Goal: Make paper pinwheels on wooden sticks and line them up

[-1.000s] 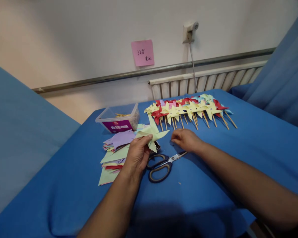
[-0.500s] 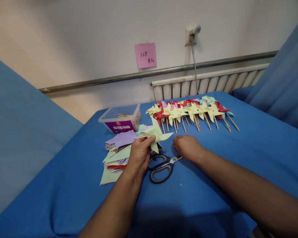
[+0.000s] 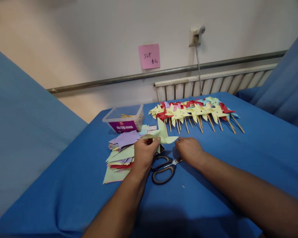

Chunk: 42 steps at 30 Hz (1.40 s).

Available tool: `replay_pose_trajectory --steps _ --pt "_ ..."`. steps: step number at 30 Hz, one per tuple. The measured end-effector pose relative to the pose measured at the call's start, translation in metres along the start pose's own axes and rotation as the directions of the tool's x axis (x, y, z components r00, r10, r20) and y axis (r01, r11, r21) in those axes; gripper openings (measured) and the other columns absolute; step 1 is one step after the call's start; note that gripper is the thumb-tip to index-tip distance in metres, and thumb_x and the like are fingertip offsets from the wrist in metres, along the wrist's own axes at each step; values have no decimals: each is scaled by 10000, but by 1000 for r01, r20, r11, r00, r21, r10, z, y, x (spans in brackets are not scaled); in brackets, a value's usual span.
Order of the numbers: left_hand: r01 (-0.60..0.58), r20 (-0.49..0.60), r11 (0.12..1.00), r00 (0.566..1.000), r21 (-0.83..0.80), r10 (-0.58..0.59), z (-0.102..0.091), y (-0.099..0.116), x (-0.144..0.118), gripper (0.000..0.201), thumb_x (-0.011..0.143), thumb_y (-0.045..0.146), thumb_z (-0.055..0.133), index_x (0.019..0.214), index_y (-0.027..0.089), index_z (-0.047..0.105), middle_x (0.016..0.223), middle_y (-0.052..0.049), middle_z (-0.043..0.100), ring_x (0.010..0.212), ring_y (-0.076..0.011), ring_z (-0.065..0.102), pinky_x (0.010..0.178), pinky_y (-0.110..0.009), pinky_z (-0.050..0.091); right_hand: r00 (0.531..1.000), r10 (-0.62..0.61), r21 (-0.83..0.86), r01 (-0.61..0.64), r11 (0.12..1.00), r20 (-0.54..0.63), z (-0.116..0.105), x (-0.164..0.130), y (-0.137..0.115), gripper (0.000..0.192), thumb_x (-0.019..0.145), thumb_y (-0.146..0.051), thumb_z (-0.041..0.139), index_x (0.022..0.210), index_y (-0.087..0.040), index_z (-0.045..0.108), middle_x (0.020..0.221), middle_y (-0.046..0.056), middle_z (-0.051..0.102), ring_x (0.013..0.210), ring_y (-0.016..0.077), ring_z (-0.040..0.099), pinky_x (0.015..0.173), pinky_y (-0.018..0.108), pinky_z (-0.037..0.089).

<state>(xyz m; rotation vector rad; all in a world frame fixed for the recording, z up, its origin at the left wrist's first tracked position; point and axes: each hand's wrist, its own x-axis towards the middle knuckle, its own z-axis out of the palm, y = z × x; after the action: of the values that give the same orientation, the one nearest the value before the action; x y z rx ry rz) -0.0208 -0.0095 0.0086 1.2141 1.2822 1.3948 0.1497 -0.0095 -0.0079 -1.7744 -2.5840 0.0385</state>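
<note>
My left hand (image 3: pixel 146 152) pinches a pale green paper pinwheel (image 3: pixel 163 131) between thumb and fingers, held above the table. Just to its right, my right hand (image 3: pixel 190 148) is closed with the fingers curled; whatever it may hold is hidden. Below both hands lie scissors (image 3: pixel 169 169) with dark handles, their blade tips covered by my right hand. A small dark box (image 3: pixel 161 149) shows partly behind the pinwheel. Stacks of cut coloured paper (image 3: pixel 123 153), purple, green and red, lie left of my left hand.
Finished pinwheels (image 3: pixel 196 112) on wooden sticks lie in rows at the back right. A clear plastic box (image 3: pixel 125 124) with sticks inside stands at the back left. Blue cloth covers the table (image 3: pixel 213 195). Behind are a radiator (image 3: pixel 218 81) and a rail (image 3: pixel 114 80).
The pinwheel has tilted flatter in my left hand. My right hand stays closed beside it. The whole view has shifted slightly, so things sit a little further right.
</note>
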Motion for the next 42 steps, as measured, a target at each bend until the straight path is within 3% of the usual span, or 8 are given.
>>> replay_pose_trajectory --steps 19,25,42 --pt "-14 -2 1000 1000 -14 14 0 0 0 297 606 321 794 829 136 727 761 -48 710 687 -176 633 656 -273 485 1000 16 45 -16 999 11 1 1 3 254 841 -58 466 982 -144 659 947 132 693 833 249 679 668 299 424" --pt "-3 10 999 1000 -35 3 0 -2 0 310 600 315 799 847 138 734 784 -58 720 705 -187 644 668 -281 491 999 33 51 -33 998 -15 8 3 8 216 906 -164 445 956 -162 655 950 124 698 829 255 675 651 304 426" --pt "38 -5 999 999 -29 -38 -3 -8 1 336 597 329 804 870 143 741 822 -65 730 734 -191 655 677 -273 487 996 82 202 -84 976 21 15 9 20 187 867 -271 513 921 -200 677 961 93 716 863 216 658 681 280 402"
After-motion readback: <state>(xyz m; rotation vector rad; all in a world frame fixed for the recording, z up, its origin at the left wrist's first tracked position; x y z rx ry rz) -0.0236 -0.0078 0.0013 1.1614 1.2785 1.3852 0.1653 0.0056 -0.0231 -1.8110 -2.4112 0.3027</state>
